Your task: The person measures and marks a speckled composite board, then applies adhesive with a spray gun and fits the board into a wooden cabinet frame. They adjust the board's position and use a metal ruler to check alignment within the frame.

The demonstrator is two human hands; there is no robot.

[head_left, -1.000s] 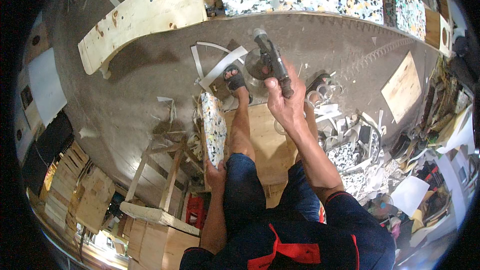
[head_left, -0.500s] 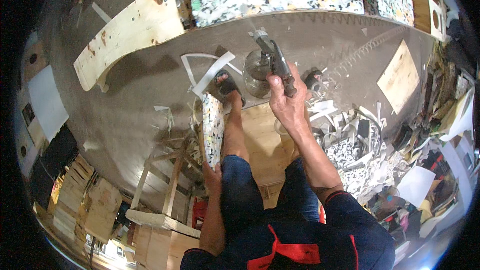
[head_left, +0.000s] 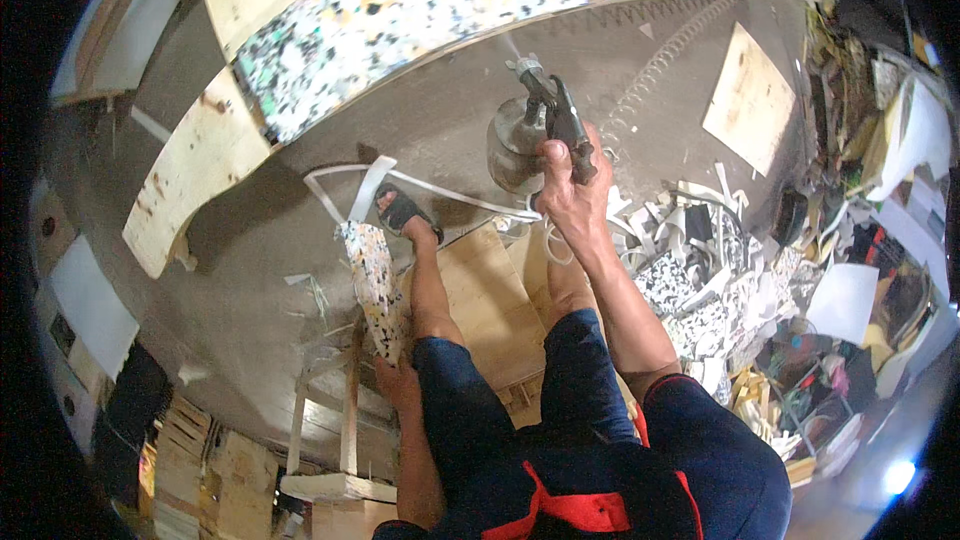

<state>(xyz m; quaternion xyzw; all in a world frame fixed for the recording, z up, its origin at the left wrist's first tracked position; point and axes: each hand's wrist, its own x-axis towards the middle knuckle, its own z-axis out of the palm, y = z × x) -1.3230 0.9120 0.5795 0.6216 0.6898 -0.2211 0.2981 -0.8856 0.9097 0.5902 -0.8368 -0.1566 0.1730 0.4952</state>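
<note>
- Down low, the left hand grips the bottom end of a speckled foam strip, fingers closed around it, the strip standing upright beside the left knee.
- Left foot in a dark sandal rests on the concrete floor, just past a plywood sheet.
- Up goes the right hand, fingers wrapped tight on the dark handle of a spray gun, its metal cup hanging beneath.
- The nozzle points toward the long speckled foam panel beyond.
- Off to the right, foam scraps litter the floor.
</note>
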